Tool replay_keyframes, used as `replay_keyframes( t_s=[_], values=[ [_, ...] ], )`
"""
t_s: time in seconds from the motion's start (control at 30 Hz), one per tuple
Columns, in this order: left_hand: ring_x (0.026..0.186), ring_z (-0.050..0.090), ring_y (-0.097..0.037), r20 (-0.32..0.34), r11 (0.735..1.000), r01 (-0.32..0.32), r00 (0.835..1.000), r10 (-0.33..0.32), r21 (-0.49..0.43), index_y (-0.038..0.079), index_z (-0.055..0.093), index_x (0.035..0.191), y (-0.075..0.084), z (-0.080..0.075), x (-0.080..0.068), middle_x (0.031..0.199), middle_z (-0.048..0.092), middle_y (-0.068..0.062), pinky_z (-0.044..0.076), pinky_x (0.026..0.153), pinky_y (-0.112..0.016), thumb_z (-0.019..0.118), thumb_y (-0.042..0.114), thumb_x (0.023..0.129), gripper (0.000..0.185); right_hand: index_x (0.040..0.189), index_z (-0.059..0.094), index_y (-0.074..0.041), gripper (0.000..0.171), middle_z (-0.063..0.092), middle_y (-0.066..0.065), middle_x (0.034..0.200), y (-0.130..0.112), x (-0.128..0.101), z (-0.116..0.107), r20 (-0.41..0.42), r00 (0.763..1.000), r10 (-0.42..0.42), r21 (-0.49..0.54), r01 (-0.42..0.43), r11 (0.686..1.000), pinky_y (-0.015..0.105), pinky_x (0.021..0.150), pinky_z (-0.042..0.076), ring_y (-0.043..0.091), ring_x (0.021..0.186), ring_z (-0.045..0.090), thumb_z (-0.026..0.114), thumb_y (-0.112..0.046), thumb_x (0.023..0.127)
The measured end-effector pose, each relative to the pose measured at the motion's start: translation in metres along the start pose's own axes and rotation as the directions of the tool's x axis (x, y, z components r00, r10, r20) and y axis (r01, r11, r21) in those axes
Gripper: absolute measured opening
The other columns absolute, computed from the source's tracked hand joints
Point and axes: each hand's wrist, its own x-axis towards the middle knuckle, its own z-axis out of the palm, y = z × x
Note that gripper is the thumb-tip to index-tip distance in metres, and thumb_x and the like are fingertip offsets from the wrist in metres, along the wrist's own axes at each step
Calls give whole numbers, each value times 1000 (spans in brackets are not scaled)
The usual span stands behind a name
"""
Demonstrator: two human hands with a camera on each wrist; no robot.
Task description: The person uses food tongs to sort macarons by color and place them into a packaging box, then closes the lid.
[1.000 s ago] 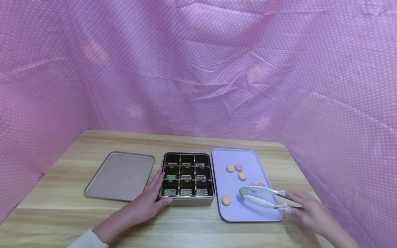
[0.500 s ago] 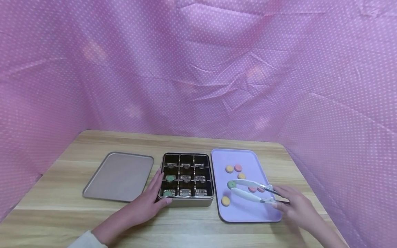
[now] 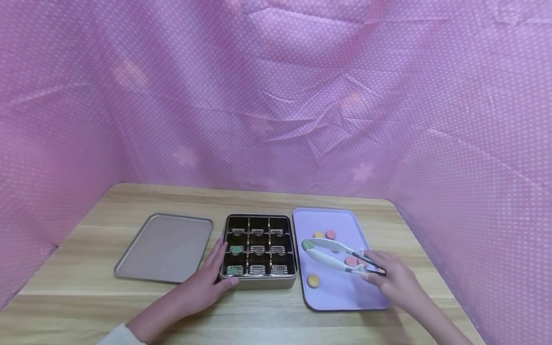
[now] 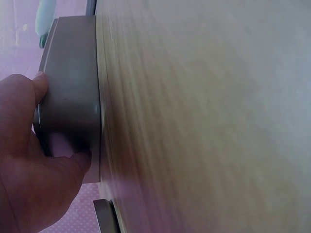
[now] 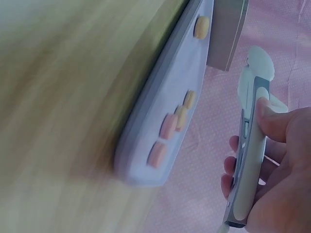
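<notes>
Right now my right hand (image 3: 394,278) holds the tongs (image 3: 334,254) by their rear end, thumb pressed along the top arm, fingers curled under the lower one. The tongs are white plastic with a grey metal spine, and their rounded tips pinch a small green disc (image 3: 307,245). That disc sits well ahead of my grip, out at the far tip, above the left part of the tray (image 3: 340,297) and just beside the box (image 3: 258,282).

My left hand (image 3: 207,282) clasps the box at its near left corner, thumb along the front wall, fingers up the left side. The box is a squarish metal tin, matte champagne outside, with rounded corners; a dark glossy insert divides it into nine cells. Two cells in the left column hold green discs (image 3: 236,249), one in the middle row and one in the near row.

The tray is a flat lilac rectangle with a low smooth rim. On it lie small round discs, yellow (image 3: 313,281) and pink (image 3: 330,234). A shallow metal lid (image 3: 164,247) lies left of the box on the pale wood-grain desk (image 3: 258,311).
</notes>
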Motion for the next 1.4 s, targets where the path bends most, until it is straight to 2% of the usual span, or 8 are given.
replay_keyframes(
  t_s=[0.33, 0.57, 0.7, 0.9, 1.23, 1.4],
  values=[
    [153, 13, -42, -12, 1000, -10, 1000, 10, 9, 19, -8, 162, 3, 1, -2, 166, -25, 4, 19, 119, -64, 51, 67, 95, 101, 129, 69, -7, 53, 72, 4, 119, -20, 22, 13, 21, 999, -30, -7, 30, 1000, 50, 87, 56, 23, 107, 65, 85, -16, 78],
    [153, 13, -41, -18, 1000, 0, 1000, 0, -1, 21, -8, 163, 4, 2, -2, 166, -25, 6, 19, 119, -65, 53, 65, 95, 101, 132, 67, -8, 56, 72, 3, 120, -30, 40, 26, 28, 998, -64, -8, 64, 998, 51, 90, 57, 25, 110, 66, 85, -18, 80],
    [153, 13, -41, -16, 1000, 5, 1000, -5, -1, 22, -9, 162, 4, 3, -2, 166, -25, 7, 20, 119, -66, 53, 66, 95, 101, 135, 66, -10, 59, 73, 3, 120, -36, 50, 35, 26, 998, -61, -25, 61, 998, 49, 85, 57, 24, 108, 66, 85, -21, 80],
    [153, 12, -41, -11, 1000, 10, 1000, -10, -4, 23, -9, 162, 5, 4, -3, 165, -26, 7, 19, 119, -65, 52, 67, 95, 101, 129, 69, -6, 56, 73, 5, 120, -47, 63, 47, 16, 997, -77, -50, 78, 996, 46, 85, 58, 24, 107, 66, 85, -24, 79],
    [153, 12, -42, -11, 1000, 7, 1000, -7, -6, 21, -7, 163, 11, 4, -6, 168, -22, 1, 19, 119, -66, 50, 69, 94, 102, 129, 69, -11, 56, 73, 0, 116, -66, 84, 63, 58, 996, -63, -67, 67, 996, 40, 71, 56, 18, 97, 63, 85, -31, 79],
    [154, 11, -40, -10, 1000, 15, 1000, -15, -5, 22, -8, 162, 11, 4, -6, 166, -25, 5, 18, 120, -65, 50, 70, 94, 102, 131, 69, -10, 57, 73, 1, 118, -72, 93, 70, 70, 995, -70, -52, 74, 996, 41, 74, 57, 19, 98, 63, 84, -33, 81]
  ],
)
